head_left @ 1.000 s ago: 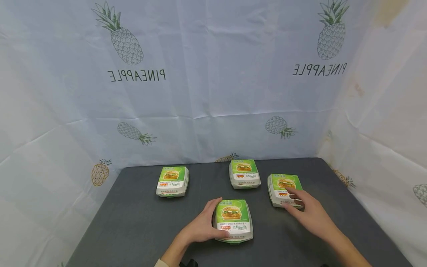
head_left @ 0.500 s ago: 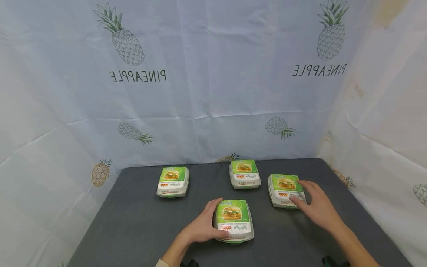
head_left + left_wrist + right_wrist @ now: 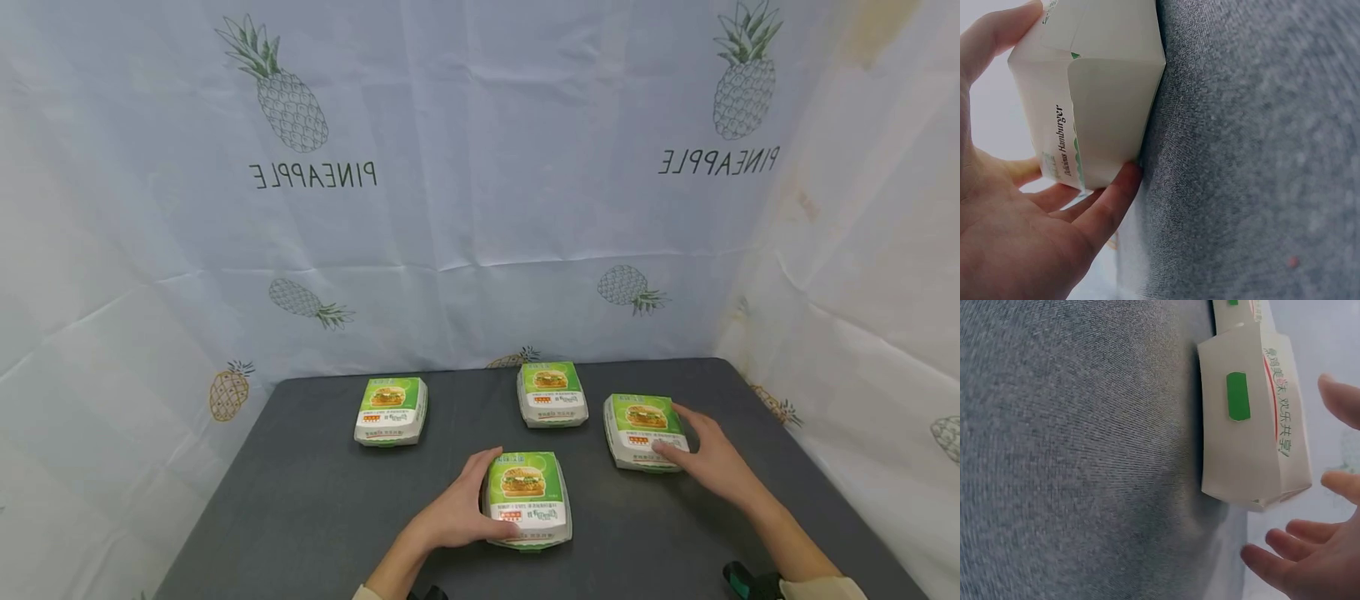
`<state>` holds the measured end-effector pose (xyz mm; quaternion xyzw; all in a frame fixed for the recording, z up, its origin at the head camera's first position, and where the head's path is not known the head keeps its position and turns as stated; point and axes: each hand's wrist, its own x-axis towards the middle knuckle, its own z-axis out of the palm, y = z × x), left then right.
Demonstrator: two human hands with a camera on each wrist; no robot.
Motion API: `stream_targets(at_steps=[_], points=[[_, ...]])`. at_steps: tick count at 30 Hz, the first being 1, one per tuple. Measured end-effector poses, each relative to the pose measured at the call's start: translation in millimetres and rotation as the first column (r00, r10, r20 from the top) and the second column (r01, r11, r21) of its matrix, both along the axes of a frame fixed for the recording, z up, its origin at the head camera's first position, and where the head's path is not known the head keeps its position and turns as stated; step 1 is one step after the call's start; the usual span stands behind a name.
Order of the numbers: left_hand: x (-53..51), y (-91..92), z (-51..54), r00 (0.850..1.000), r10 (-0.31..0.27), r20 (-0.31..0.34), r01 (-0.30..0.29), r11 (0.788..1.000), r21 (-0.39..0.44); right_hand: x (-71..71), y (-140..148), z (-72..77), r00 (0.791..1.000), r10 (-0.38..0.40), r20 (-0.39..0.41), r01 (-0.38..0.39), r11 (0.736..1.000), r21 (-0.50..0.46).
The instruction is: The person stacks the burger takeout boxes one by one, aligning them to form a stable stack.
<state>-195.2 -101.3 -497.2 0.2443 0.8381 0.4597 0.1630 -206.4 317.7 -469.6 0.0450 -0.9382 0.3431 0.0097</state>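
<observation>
Left hand [image 3: 456, 512]: stood well in from the desk's [image 3: 300, 500] left edge, thumb and fingers curved in a grip. Right hand [image 3: 708, 458]: hovered near the right edge, fingers spread. Left forearm [image 3: 399, 560], right forearm [image 3: 787, 537]: slanted inward.

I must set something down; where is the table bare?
The table is bare at left front, between its left edge, left box and left hand, and between front box and right forearm. Crowded: right rear, where rear box, right box and right hand cluster.
</observation>
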Motion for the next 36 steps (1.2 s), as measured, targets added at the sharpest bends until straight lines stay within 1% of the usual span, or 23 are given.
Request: stream_targets(at_steps=[5,8,11,14,16,19,23,30,36], points=[[1.1,0.4,0.3,1.000,0.004,-0.004,-0.004,1.000,-0.002,-5.5,5.0,-5.8,0.996,0.010,0.090,-0.004,0.997,-0.074],[1.1,0.6,-0.1,1.000,0.009,0.000,-0.009,1.000,-0.004,-7.2,7.4,-8.5,0.991,0.018,0.130,0.000,0.990,-0.139],[0.6,0.7,-1.0,1.000,0.008,0.003,-0.008,1.000,-0.001,-8.2,8.6,-11.4,0.987,0.034,0.157,0.001,0.976,-0.217],[0.1,0.5,-1.5,1.000,0.005,0.000,-0.005,1.000,0.002,-8.6,8.5,-14.1,0.983,0.052,0.176,0.003,0.955,-0.297],[0.1,0.3,-1.5,1.000,0.005,-0.002,-0.005,1.000,0.002,-8.6,8.2,-15.3,0.981,0.054,0.189,0.012,0.944,-0.329],[0.2,0.4,-1.2,1.000,0.006,-0.003,-0.006,1.000,0.002,-9.2,7.7,-15.8,0.978,0.034,0.205,0.037,0.942,-0.333],[0.7,1.4,-0.2,1.000,0.006,0.000,-0.006,1.000,0.010,-9.0,7.4,-15.3,0.978,0.003,0.208,0.063,0.949,-0.309],[0.7,2.0,-1.1,1.000,0.006,-0.016,-0.006,1.000,0.013,-4.8,6.2,-12.9,0.979,0.001,0.205,0.071,0.937,-0.341],[1.2,1.6,-2.3,1.000,0.011,-0.014,-0.011,1.000,0.013,-1.7,1.9,-8.3,0.982,0.005,0.189,0.064,0.931,-0.360]])
